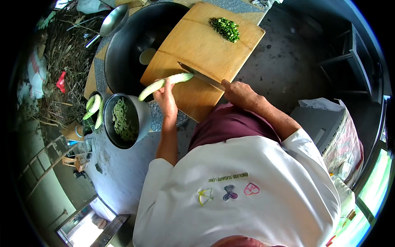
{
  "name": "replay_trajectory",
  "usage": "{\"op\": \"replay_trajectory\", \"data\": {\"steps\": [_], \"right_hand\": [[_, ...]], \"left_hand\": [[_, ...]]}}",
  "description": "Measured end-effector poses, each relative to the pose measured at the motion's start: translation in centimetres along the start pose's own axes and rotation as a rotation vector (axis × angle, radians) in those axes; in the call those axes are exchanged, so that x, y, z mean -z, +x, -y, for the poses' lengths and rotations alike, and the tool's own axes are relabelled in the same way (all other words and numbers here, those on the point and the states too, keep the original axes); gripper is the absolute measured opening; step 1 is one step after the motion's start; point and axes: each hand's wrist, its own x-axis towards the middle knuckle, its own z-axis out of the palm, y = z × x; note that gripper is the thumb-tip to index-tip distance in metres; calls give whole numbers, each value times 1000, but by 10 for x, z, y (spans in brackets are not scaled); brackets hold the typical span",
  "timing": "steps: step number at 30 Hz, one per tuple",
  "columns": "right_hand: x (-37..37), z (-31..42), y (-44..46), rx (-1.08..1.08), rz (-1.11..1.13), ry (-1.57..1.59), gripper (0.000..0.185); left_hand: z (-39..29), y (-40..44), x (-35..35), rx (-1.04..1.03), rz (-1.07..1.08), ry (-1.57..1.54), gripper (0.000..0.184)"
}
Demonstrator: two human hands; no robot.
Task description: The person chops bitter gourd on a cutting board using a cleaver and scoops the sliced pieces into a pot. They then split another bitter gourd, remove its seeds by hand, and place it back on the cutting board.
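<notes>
My left hand is closed around a long pale green gourd, held above the near left part of a wooden cutting board. In my right hand is the handle of a knife. Its blade lies low over the board and points left, close to the gourd's right end. A heap of chopped greens sits at the board's far end. Left of my left hand stands a metal pot with pale green slices inside. Whole gourds rest in a smaller container beside it.
A large dark wok is set into the tiled stove under the board's left side, and a metal ladle lies at its rim. Dry twigs are piled at the far left. A grey box-like thing stands at my right.
</notes>
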Motion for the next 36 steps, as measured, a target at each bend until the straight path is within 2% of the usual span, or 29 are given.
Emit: {"op": "replay_trajectory", "data": {"steps": [3,5,7,9,11,13,14,17,18,20,21,23,24,25,27,30,31,32,33,34,35,36], "right_hand": [[13,-4,-3,73,-84,122,14],[16,-7,-1,153,-251,299,12],[25,-6,1,151,-337,345,12],[30,-10,3,176,-367,358,13],[35,-12,3,90,-369,390,14],[33,-18,1,105,-392,408,14],[32,-21,-1,79,-389,427,14],[29,-31,-7,61,-405,461,15],[29,-33,-9,66,-424,464,15],[32,-36,-13,72,-442,471,15],[34,-37,-14,48,-429,504,15],[40,-40,-16,29,-416,538,15],[43,-41,-17,10,-409,555,15],[45,-43,-18,-5,-402,571,15],[44,-55,-17,29,-408,541,13],[47,-60,-13,143,-453,575,9],[48,-61,-12,142,-426,596,9],[51,-63,-12,33,-360,615,17],[50,-64,-11,68,-367,656,14],[61,-55,-15,4,-303,704,13],[61,-57,-13,51,-349,679,11],[57,-64,-10,74,-367,657,10]], "left_hand": [[-9,22,9,60,-72,100,24],[-23,37,3,106,58,243,27],[8,69,20,126,203,471,28],[14,73,10,205,248,646,28],[37,76,10,216,313,697,44],[53,72,9,54,266,1060,57],[56,70,7,125,251,998,64],[59,61,3,-103,201,1186,63],[58,56,0,-103,202,1191,63],[49,47,-8,-327,169,1286,56],[45,45,-10,-328,168,1289,56],[35,43,-16,-645,357,1366,44],[30,41,-23,-667,398,1366,25],[31,41,-25,-668,387,1371,25],[28,46,-30,-696,569,1462,12],[32,53,-39,-843,599,1617,10],[36,54,-39,-756,631,1648,9],[39,54,-38,-712,634,1594,10],[45,57,-35,-563,679,1451,11],[45,58,-34,-629,695,1476,13],[48,60,-31,-584,702,1471,14],[45,59,-32,-593,692,1443,7]]}}
